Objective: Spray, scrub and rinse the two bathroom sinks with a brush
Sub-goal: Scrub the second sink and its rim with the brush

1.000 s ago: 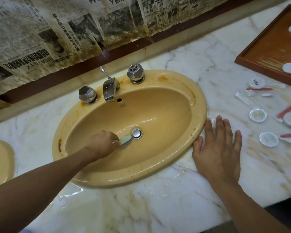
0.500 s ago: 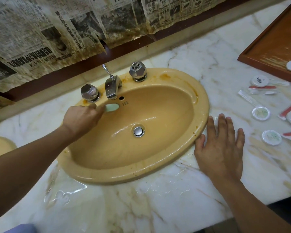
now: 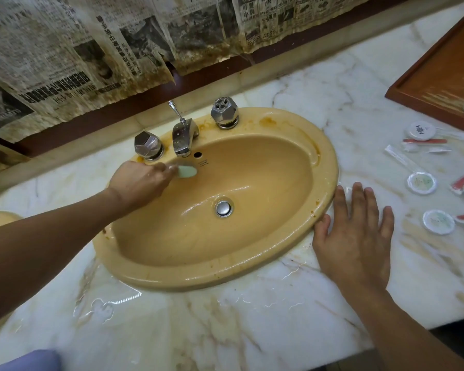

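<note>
Fingers (image 3: 168, 170) of the left hand (image 3: 140, 183) curl round the brush (image 3: 187, 171), though motion blur and the back of the hand hide its handle. Only the pale green head shows, seemingly pressed to the back wall of the sink (image 3: 324, 183), just under the spout (image 3: 184, 137). The right hand (image 3: 356, 236) lies flat on the wet marble counter (image 3: 252, 317), fingers straight and spread, holding nothing, thumb just beside the sink's right rim. Well left of the sink, the frame edge cuts off all but a sliver of the second sink (image 3: 0, 219).
</note>
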### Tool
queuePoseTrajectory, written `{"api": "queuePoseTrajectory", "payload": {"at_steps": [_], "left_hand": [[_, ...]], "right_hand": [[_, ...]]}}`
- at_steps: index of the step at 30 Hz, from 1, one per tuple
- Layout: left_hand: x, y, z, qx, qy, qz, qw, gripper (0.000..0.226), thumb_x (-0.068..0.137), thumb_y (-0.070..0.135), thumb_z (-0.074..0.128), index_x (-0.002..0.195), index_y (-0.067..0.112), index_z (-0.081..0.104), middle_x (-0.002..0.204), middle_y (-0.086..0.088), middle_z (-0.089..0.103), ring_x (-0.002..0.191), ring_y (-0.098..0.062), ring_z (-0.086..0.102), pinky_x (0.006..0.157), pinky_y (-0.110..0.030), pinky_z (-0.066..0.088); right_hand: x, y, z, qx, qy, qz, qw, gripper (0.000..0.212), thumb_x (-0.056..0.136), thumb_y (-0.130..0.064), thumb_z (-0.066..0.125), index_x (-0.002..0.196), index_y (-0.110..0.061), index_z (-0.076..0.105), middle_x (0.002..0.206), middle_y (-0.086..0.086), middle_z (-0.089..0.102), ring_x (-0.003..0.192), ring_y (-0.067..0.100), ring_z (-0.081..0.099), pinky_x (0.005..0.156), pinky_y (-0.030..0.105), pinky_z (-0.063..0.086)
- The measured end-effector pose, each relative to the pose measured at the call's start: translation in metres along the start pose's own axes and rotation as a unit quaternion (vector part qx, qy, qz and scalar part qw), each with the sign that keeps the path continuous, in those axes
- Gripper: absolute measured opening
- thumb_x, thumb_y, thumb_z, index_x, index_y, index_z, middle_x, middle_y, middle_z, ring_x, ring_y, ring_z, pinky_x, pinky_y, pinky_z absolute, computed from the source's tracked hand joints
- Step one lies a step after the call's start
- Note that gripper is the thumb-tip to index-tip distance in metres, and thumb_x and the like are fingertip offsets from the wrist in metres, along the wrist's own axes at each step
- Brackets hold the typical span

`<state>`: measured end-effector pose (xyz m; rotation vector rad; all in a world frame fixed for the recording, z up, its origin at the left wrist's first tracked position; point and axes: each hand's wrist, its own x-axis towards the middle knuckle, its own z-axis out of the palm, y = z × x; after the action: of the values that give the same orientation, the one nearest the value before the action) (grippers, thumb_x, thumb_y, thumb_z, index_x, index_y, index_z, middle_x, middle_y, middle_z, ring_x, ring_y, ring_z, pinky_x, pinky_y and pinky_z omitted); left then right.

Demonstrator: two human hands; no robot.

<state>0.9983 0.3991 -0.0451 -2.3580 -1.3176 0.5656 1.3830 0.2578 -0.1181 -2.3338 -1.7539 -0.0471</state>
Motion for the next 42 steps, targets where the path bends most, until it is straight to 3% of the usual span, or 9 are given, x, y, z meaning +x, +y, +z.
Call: {"api": "queuePoseTrajectory", "payload": {"at_steps": [4, 10, 15, 17, 22, 25, 30, 36, 42], "left_hand": [[-0.014, 0.014, 0.021, 0.021, -0.133, -0.029, 0.99, 0.023, 0.103, 0.037, 0.047, 0.114, 0.033, 0.067, 0.089, 0.008, 0.069, 0.069, -0.019, 0.064, 0.049, -0.028, 0.04], [-0.002, 0.087, 0.023, -0.193, -0.163, -0.173, 0.952, 0.025, 0.099, 0.033, 0.046, 0.103, 0.025, 0.07, 0.086, -0.001, 0.064, 0.074, -0.026, 0.062, 0.061, -0.03, 0.049], [-0.024, 0.1, 0.021, -0.322, -0.236, -0.17, 0.901, 0.026, 0.091, 0.042, 0.061, 0.111, 0.038, 0.077, 0.109, 0.01, 0.07, 0.104, -0.02, 0.064, 0.082, -0.032, 0.053], [-0.041, 0.087, 0.024, -0.3, -0.251, -0.159, 0.906, 0.03, 0.091, 0.048, 0.06, 0.117, 0.041, 0.075, 0.116, 0.012, 0.069, 0.11, -0.016, 0.062, 0.086, -0.032, 0.053], [-0.048, 0.041, 0.028, -0.175, -0.171, -0.224, 0.943, 0.03, 0.103, 0.041, 0.05, 0.125, 0.038, 0.07, 0.101, 0.005, 0.071, 0.085, -0.017, 0.065, 0.064, -0.029, 0.053], [-0.04, 0.05, 0.018, -0.084, -0.175, -0.163, 0.967, 0.025, 0.101, 0.034, 0.049, 0.108, 0.031, 0.073, 0.078, 0.008, 0.062, 0.067, -0.013, 0.061, 0.055, -0.028, 0.052], [-0.05, 0.046, -0.001, -0.122, -0.284, -0.09, 0.947, 0.029, 0.099, 0.044, 0.05, 0.115, 0.036, 0.073, 0.101, 0.007, 0.069, 0.086, -0.016, 0.067, 0.072, -0.034, 0.06], [-0.036, -0.003, -0.03, 0.106, -0.255, -0.095, 0.956, 0.022, 0.099, 0.029, 0.047, 0.102, 0.029, 0.07, 0.089, 0.007, 0.066, 0.075, -0.02, 0.065, 0.061, -0.028, 0.053], [-0.044, 0.018, -0.035, -0.116, -0.481, -0.099, 0.863, 0.026, 0.087, 0.047, 0.072, 0.097, 0.024, 0.079, 0.086, 0.007, 0.073, 0.084, -0.013, 0.069, 0.08, -0.034, 0.062]], "right_hand": [[0.0, 0.0, 0.0, -0.001, -0.001, -0.001, 1.0, 0.065, 0.098, -0.037, 0.031, 0.157, -0.01, 0.037, 0.164, 0.017, 0.031, 0.154, 0.031, 0.021, 0.125, 0.057, 0.013], [0.0, 0.0, 0.0, -0.004, -0.002, 0.0, 1.0, 0.065, 0.098, -0.038, 0.032, 0.157, -0.01, 0.037, 0.163, 0.018, 0.031, 0.154, 0.031, 0.022, 0.124, 0.057, 0.013], [0.0, 0.0, 0.0, -0.007, -0.004, -0.003, 1.0, 0.065, 0.098, -0.039, 0.031, 0.157, -0.011, 0.036, 0.164, 0.017, 0.03, 0.155, 0.031, 0.021, 0.124, 0.057, 0.013], [0.0, 0.001, 0.0, -0.007, -0.006, -0.002, 1.0, 0.065, 0.098, -0.039, 0.031, 0.157, -0.011, 0.036, 0.164, 0.017, 0.03, 0.154, 0.031, 0.021, 0.124, 0.057, 0.013], [0.0, 0.001, 0.0, -0.006, -0.007, 0.001, 1.0, 0.065, 0.098, -0.038, 0.031, 0.157, -0.011, 0.036, 0.164, 0.017, 0.029, 0.155, 0.031, 0.02, 0.124, 0.057, 0.012], [0.0, 0.001, 0.0, -0.004, -0.003, -0.004, 1.0, 0.065, 0.098, -0.038, 0.031, 0.157, -0.01, 0.036, 0.164, 0.018, 0.03, 0.154, 0.032, 0.021, 0.124, 0.057, 0.013], [0.0, 0.0, 0.001, -0.003, -0.005, -0.001, 1.0, 0.065, 0.098, -0.038, 0.03, 0.157, -0.011, 0.035, 0.164, 0.017, 0.029, 0.155, 0.03, 0.02, 0.124, 0.057, 0.013], [0.0, 0.001, 0.0, -0.002, -0.001, -0.001, 1.0, 0.065, 0.098, -0.038, 0.031, 0.156, -0.01, 0.037, 0.163, 0.017, 0.031, 0.154, 0.031, 0.022, 0.124, 0.057, 0.014], [0.0, 0.002, 0.001, 0.0, -0.004, -0.003, 1.0, 0.065, 0.098, -0.038, 0.031, 0.157, -0.011, 0.035, 0.164, 0.017, 0.03, 0.154, 0.03, 0.02, 0.124, 0.057, 0.013]]}}
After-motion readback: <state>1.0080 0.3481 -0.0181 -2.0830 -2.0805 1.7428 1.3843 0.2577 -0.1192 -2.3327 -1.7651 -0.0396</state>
